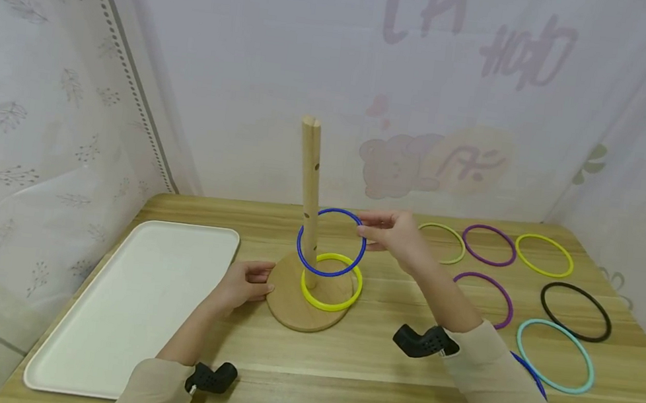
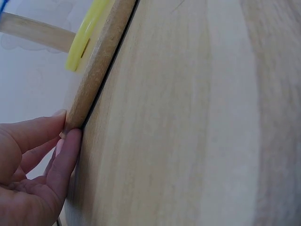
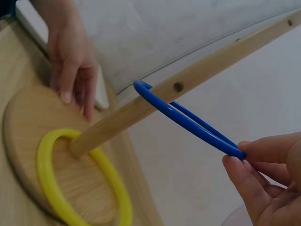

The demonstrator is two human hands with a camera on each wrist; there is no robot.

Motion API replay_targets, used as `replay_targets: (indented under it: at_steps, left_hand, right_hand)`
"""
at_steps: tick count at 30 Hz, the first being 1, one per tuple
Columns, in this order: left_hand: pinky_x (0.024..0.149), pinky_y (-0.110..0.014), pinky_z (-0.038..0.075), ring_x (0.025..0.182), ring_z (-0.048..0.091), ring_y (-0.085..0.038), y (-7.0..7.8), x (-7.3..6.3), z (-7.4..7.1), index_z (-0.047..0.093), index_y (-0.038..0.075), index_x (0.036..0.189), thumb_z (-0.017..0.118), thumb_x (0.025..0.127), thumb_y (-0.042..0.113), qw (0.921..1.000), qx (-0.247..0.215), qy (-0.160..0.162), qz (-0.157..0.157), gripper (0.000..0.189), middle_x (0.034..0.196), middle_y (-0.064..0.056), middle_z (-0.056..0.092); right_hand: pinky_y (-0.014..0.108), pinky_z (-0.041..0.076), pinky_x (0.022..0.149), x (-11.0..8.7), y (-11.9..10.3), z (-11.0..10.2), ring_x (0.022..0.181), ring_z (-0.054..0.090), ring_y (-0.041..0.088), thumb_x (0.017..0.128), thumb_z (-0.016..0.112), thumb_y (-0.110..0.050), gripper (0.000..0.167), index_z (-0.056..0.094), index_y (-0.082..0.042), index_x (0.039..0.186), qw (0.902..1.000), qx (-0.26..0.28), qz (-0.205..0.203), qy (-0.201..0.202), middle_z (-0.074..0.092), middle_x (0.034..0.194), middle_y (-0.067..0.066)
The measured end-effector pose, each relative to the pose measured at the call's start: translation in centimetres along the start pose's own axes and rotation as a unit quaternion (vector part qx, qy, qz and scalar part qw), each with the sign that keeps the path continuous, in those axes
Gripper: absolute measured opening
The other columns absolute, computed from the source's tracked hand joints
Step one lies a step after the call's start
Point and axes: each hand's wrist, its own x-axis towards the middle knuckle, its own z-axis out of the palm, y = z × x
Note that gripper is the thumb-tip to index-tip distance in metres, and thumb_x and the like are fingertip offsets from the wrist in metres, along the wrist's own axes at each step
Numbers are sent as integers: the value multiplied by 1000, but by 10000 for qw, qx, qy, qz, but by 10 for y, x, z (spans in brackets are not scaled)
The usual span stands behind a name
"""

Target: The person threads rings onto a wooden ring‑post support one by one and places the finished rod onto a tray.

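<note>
**Blue ring (image 1: 328,274) round the post (image 1: 309,180), pinched in my right hand (image 1: 399,237)**

From my head view, I hold the blue ring at its two o'clock edge, above the round wooden base (image 1: 286,310), with the post passing through it. A yellow ring (image 1: 327,307) lies lower, round the foot of the post. My left hand (image 1: 238,285) grips the base's rim at about nine o'clock. Farther out toward nine, a white tray (image 1: 140,287) sits on the wooden surface (image 1: 339,373). From two to four o'clock of the base lie a pale green ring (image 1: 464,247), two purple rings (image 1: 488,263), a second yellow ring (image 1: 550,275), a black ring (image 1: 582,338), a turquoise ring (image 1: 573,391) and a second blue ring (image 1: 531,371), partly hidden by my sleeve (image 1: 505,388).

From my left wrist, toward nine o'clock, my thumb and fingertip pinch the base's edge; the yellow ring shows at eleven.

From my right wrist, my thumb and fingers pinch the blue ring's four o'clock end. It tilts up toward ten, round the slanting post and well apart from the yellow ring; I cannot tell whether it touches the wood. My left hand is at eleven, on the base's edge.
</note>
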Motion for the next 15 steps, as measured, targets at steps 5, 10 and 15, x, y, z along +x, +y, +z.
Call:
replay_targets:
  at_steps: [5,10,15]
  left_hand:
    - [73,-31,56,100,49,-26,1,0,0,43,-13,129,60,82,-12,10000,-19,27,-20,50,113,-24,47]
    - [73,-31,56,100,50,-26,0,0,0,42,-13,129,60,82,-12,10000,-2,4,34,50,114,-24,47]
    - [74,-31,56,101,49,-27,0,0,1,42,-13,129,60,82,-12,10000,-16,23,31,50,114,-25,47]
  right_hand:
    - [40,56,72,7,23,2,89,61,27,84,64,0,32,60,6,115,9975,-416,453,-360,62,95,15]
    - [45,54,76,13,38,3,90,59,29,84,63,0,31,61,7,114,9942,-719,652,-472,61,96,16]
    - [45,55,73,19,51,4,87,61,29,85,61,0,29,62,7,112,9911,-967,785,-471,61,102,22]
